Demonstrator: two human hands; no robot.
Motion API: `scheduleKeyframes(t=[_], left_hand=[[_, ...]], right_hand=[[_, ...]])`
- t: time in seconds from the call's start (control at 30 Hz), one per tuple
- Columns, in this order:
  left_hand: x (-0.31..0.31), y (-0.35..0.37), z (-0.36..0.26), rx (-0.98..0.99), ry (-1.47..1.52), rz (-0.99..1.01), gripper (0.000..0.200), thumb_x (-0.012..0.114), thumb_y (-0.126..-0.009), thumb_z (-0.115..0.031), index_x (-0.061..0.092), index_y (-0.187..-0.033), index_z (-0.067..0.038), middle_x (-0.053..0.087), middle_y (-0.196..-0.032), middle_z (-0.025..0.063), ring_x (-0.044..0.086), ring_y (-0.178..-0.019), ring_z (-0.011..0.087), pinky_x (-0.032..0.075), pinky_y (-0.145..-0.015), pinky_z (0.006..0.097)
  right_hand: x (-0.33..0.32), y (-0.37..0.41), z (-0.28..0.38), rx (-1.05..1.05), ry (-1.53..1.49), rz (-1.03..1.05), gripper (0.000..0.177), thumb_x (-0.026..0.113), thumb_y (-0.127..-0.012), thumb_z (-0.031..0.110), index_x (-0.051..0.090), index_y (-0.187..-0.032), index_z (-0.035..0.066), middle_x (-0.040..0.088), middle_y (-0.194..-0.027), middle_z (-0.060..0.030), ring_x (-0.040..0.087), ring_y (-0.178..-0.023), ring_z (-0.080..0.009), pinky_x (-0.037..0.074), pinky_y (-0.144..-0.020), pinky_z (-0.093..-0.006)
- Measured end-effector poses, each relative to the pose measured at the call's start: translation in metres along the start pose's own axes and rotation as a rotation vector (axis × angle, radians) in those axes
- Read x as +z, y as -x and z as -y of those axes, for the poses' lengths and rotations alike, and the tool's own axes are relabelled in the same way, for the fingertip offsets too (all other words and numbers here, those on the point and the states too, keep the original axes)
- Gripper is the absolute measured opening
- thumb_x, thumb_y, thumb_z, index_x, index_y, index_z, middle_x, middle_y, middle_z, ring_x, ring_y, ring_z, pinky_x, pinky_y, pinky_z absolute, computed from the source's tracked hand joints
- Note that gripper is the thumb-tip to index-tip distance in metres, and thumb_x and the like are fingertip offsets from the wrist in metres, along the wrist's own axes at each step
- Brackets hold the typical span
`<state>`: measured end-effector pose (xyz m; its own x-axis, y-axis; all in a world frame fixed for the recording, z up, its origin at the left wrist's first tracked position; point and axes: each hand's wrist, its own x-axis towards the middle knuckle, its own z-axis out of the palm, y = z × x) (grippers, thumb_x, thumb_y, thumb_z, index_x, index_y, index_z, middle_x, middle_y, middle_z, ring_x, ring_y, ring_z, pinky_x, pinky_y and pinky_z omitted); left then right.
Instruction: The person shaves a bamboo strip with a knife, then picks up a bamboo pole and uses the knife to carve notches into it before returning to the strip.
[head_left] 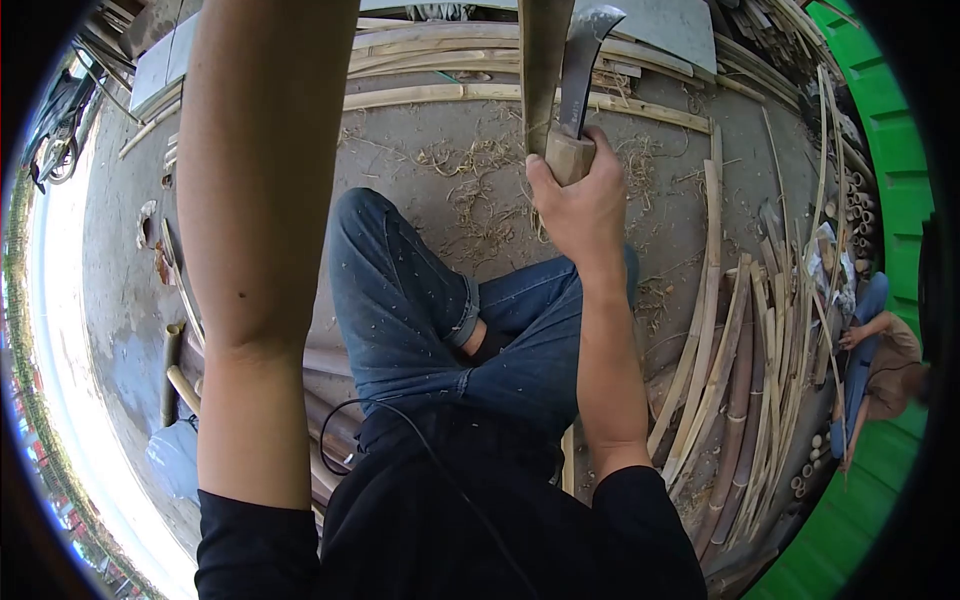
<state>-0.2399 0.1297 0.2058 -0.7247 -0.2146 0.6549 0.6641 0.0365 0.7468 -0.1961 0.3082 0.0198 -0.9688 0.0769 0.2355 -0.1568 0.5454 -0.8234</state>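
My right hand (588, 205) is closed round the wooden handle (569, 158) of a billhook. The hooked dark blade (577, 85) points up and away from me, its tip curving right. A flat bamboo strip (541, 70) runs alongside the blade on its left, from the top edge of the view down to my thumb. My left arm (262, 200) stretches up past the top edge, so the left hand is out of sight. Below the hands are my crossed legs in jeans (400, 300), flecked with shavings.
Thin shavings (475, 190) litter the concrete floor ahead. Long bamboo strips (440, 95) lie across the back, and more strips and poles (735, 410) lie on the right. Beyond them, by a green corrugated wall (895, 150), another person (880, 360) sits. A bicycle wheel (60, 160) shows far left.
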Motion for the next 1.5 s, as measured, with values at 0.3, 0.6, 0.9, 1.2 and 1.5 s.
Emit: scheduleKeyframes(t=[0.3,0.6,0.9,1.2,1.5], left_hand=[[-0.077,0.094,0.033,-0.176,-0.030,-0.079,0.046,0.049,-0.093,-0.039,0.061,-0.087,0.004,0.062,-0.078,0.0168,0.063,-0.076,0.0268,0.050,-0.076,0.0416],[-0.073,0.046,0.040,-0.077,0.021,-0.075,0.042,0.050,-0.091,-0.034,0.061,-0.093,0.006,0.063,-0.085,0.0192,0.063,-0.082,0.0300,0.050,-0.081,0.0437],[-0.067,-0.063,0.061,0.051,0.157,0.043,0.039,0.052,-0.088,-0.028,0.061,-0.098,0.009,0.064,-0.091,0.0216,0.064,-0.088,0.0333,0.050,-0.087,0.0458],[-0.097,-0.189,0.093,0.054,0.335,0.276,0.038,0.054,-0.085,-0.022,0.060,-0.104,0.011,0.064,-0.097,0.0240,0.065,-0.094,0.0366,0.050,-0.092,0.0479],[-0.147,-0.220,0.127,-0.094,0.261,0.146,0.040,0.054,-0.076,-0.021,0.059,-0.105,0.005,0.060,-0.102,0.0217,0.060,-0.100,0.0379,0.047,-0.095,0.0464]], right_hand=[[0.040,0.010,-0.087,0.275,0.333,0.153,0.038,0.070,-0.078,0.014,0.058,-0.107,-0.007,0.069,-0.094,-0.0279,0.069,-0.090,-0.0434,0.054,-0.080,-0.0457],[-0.030,-0.015,0.065,0.052,0.030,0.055,0.042,0.070,-0.078,0.014,0.057,-0.107,-0.013,0.068,-0.097,-0.0310,0.068,-0.098,-0.0443,0.053,-0.090,-0.0448],[0.002,0.009,-0.042,0.236,0.152,0.205,0.047,0.072,-0.075,0.019,0.059,-0.111,-0.010,0.068,-0.096,-0.0306,0.068,-0.095,-0.0437,0.054,-0.085,-0.0438],[0.067,0.000,-0.113,0.369,0.192,0.183,0.055,0.076,-0.077,0.020,0.054,-0.116,-0.013,0.068,-0.097,-0.0325,0.068,-0.099,-0.0430,0.055,-0.088,-0.0450],[0.068,-0.033,-0.137,0.410,0.342,0.434,0.046,0.075,-0.076,0.014,0.060,-0.115,-0.004,0.071,-0.104,-0.0231,0.071,-0.094,-0.0376,0.057,-0.085,-0.0456]])
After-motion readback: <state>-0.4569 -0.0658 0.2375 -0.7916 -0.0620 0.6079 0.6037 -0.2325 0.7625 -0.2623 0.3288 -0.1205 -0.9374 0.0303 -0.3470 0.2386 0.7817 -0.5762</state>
